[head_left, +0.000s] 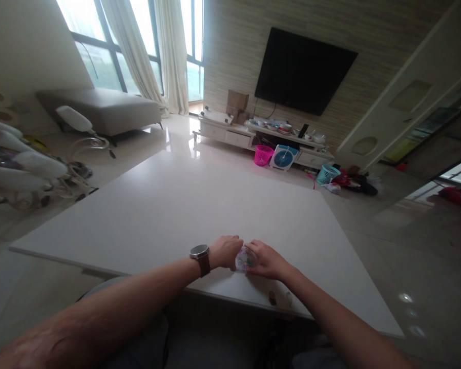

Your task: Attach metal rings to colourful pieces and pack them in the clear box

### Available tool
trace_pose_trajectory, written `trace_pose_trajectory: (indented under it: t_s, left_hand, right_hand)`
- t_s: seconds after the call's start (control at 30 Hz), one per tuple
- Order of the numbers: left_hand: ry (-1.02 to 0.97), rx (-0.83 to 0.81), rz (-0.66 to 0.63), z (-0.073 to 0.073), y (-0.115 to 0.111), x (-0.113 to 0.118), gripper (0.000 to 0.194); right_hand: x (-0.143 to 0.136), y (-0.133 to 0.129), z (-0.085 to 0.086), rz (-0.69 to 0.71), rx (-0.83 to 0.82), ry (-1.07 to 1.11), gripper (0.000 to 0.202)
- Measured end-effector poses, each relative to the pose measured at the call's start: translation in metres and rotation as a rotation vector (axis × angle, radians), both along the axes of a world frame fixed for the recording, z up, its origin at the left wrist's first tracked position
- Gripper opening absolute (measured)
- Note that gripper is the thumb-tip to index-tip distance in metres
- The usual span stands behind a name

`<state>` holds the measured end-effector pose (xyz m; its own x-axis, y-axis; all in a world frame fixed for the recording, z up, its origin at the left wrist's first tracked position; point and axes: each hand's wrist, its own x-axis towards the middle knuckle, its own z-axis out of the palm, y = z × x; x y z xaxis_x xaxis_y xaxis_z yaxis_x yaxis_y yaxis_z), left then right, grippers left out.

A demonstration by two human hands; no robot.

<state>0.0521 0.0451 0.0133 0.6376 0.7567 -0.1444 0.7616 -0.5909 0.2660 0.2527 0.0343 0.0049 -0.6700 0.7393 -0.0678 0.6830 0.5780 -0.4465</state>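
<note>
Near the front edge of the white table (200, 205), a small clear container (246, 260) with pink and coloured bits is between my hands. My left hand (226, 252), below a wrist with a watch (200, 252), has curled fingers closed against the container's left side. On the other side, my right hand (268, 260) wraps its thumb and fingers round the container. Its exact kind is too blurred to tell. A small brown piece (272, 298) lies at the table edge below my right hand, next to a small whitish thing (289, 298).
Beyond the table stand a pink basket (263, 155), a blue-and-white fan (283, 157) and a light-blue basket (328, 174), by a low TV cabinet (223, 136). White chair-like equipment (34, 164) is on the left; a grey bench (103, 110) stands by the window.
</note>
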Motion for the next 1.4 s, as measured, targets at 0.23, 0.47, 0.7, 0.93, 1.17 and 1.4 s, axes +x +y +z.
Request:
trace_pose_trajectory:
  t_s: [0.23,0.47,0.7,0.93,1.17,1.4]
  left_hand:
    - [-0.007,0.015,0.014,-0.001,-0.001,0.0,0.048]
    - [-0.004,0.014,-0.008,0.0,0.0,-0.001,0.044]
    - [0.005,0.007,-0.004,-0.005,0.004,0.001,0.045]
    - [-0.008,0.01,0.0,-0.004,0.0,0.001,0.04]
    - [0.003,0.007,0.009,-0.005,0.0,0.001,0.05]
    - [-0.053,-0.019,-0.014,-0.001,0.003,-0.004,0.052]
  right_hand:
    - [0.001,0.001,0.002,0.001,0.014,0.033,0.055]
    - [0.007,0.005,-0.001,0.038,-0.017,0.106,0.056]
    - [0.007,0.005,-0.003,0.013,0.002,0.08,0.062]
    - [0.008,0.005,-0.004,0.002,0.01,0.087,0.064]
    - [0.007,0.003,0.001,-0.008,-0.018,0.1,0.065]
    - [0.014,0.003,0.001,-0.001,-0.027,0.101,0.067]
